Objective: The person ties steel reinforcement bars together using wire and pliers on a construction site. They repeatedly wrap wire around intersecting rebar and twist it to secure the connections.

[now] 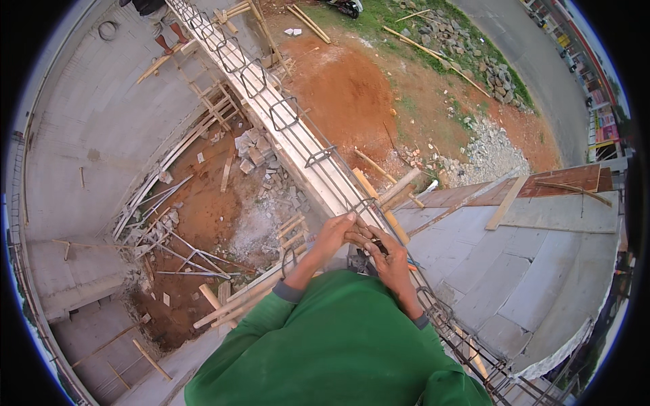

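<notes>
Both of my hands meet above the near end of a steel rebar cage (332,147), just in front of my green shirt (350,335). The fingertips of my left hand (330,238) are bent in close to the other hand. My right hand (390,259) has its thumb and fingers curled together beside them. Anything thin between the fingers is too small to make out. The cage has long bars with square stirrups and lies along pale formwork boards (277,127) on top of a wall. Beside my right wrist, a small orange and blue item (412,267) is partly hidden.
The wall top drops to ground with broken blocks (254,147) on the left and reddish soil (345,81) on the right. Bamboo poles (249,304) jut out near my left elbow. A block wall (487,264) stands right. Another person's legs (170,39) are at the far left.
</notes>
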Available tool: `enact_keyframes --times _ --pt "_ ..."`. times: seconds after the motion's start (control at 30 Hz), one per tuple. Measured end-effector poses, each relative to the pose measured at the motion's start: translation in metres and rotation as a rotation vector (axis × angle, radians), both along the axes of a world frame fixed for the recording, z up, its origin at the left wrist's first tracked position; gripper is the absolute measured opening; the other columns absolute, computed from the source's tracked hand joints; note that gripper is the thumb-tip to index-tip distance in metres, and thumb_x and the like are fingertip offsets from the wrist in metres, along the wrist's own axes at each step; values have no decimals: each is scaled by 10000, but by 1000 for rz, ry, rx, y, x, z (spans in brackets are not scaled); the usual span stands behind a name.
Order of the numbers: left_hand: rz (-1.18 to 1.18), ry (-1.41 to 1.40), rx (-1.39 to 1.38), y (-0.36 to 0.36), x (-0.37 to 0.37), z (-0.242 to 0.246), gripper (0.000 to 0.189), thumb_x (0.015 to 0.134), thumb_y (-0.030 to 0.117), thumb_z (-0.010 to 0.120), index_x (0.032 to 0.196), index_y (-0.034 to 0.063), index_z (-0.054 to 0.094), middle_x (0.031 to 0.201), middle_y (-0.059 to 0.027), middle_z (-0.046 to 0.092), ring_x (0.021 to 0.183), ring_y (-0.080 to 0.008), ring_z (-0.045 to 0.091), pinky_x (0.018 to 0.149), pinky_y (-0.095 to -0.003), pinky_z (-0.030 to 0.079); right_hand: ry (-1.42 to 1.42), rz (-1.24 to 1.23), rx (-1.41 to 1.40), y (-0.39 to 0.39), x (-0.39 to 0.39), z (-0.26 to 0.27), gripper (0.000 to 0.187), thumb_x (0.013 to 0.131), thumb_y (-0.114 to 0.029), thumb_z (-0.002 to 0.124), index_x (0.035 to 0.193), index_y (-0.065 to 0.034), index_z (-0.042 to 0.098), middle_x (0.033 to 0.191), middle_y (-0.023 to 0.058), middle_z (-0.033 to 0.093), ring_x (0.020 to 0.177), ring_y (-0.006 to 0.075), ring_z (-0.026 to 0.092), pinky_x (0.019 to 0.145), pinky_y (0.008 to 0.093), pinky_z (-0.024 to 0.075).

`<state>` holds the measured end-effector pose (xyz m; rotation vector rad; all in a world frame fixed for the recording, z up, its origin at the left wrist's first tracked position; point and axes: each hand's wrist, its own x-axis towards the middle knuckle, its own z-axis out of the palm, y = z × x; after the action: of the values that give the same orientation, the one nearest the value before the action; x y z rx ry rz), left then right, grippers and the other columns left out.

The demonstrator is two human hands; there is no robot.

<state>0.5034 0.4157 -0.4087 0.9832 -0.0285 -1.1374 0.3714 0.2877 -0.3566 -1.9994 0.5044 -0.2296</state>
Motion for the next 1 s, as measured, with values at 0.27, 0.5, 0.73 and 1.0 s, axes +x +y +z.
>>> enact_keyframes --times 0.27,0.5,0.73,1.0 --pt "319 -174 96 40 27 17 481 1093 421 505 1088 -30 672 1018 -178 754 779 -162 656 738 -307 546 -81 -679 637 7 -45 -39 320 1047 -136 627 1273 90 635 1088 173 731 947 248 742 843 349 599" --pt "-158 -348 93 36 -18 19 405 1123 288 478 1063 -20 734 926 -64 710 788 -127 602 741 -300 491 -140 -342 160 60 -14 -12 515 1057 -273 615 1436 60 512 1295 230 663 988 233 721 904 348 550" --pt "-225 -918 164 17 -8 -1 306 1052 292 592 1072 28 745 1145 -100 660 1089 -232 595 963 -386 452 194 -167 521 34 -9 -11 593 1070 -348 577 1511 31 456 1288 217 678 942 234 735 827 348 566" --pt "-340 -1672 208 -10 75 -15 495 932 499 712 1150 55 731 1210 -148 650 1205 -320 569 1086 -501 383 136 -449 104 10 -18 -62 280 996 -165 554 1124 5 735 902 243 720 882 361 709 796 436 514"
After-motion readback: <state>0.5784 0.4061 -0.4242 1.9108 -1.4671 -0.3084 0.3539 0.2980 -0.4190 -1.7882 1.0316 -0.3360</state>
